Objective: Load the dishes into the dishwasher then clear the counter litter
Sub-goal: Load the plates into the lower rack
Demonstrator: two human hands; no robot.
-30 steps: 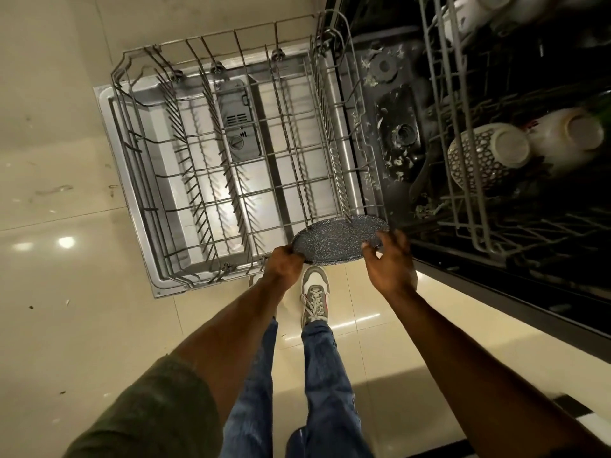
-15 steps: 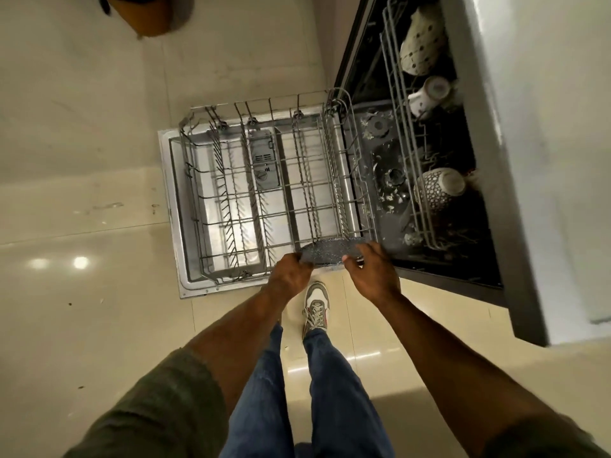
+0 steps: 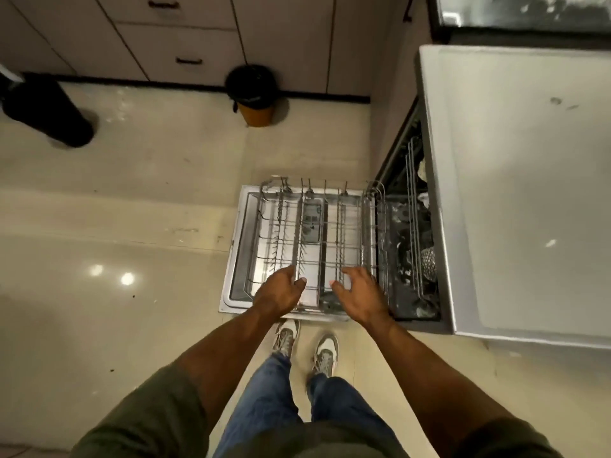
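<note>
A: Left to right, what's in view?

B: Far left, a black bin [image 3: 49, 110] on the floor. Further right, a small orange bin with a black lid [image 3: 253, 94] by the base cabinets [image 3: 185, 38].

A: Dishwasher?

B: Door [image 3: 236, 249] is dropped flat and the lower rack [image 3: 317, 233] is pulled out over it. The upper rack [image 3: 415, 226] sits part way out under the counter [image 3: 522, 180], with a patterned mug [image 3: 428, 262] in it.

A: Hands?

B: Left hand [image 3: 279, 294] is over the near left part of the lower rack, fingers loosely bent, holding nothing. Right hand [image 3: 362, 297] is over the near right part, fingers spread and relaxed, also empty. Can't tell whether either one touches the wires.

A: The plate?

B: A dark speckled plate [image 3: 325, 300] shows between the two hands, at the near edge of the lower rack. It's mostly hidden and blurred; can't tell if it's upright or flat.

A: Anything else?

B: Person's grey sneakers [image 3: 305, 345] on the tile just in front of the door.
</note>
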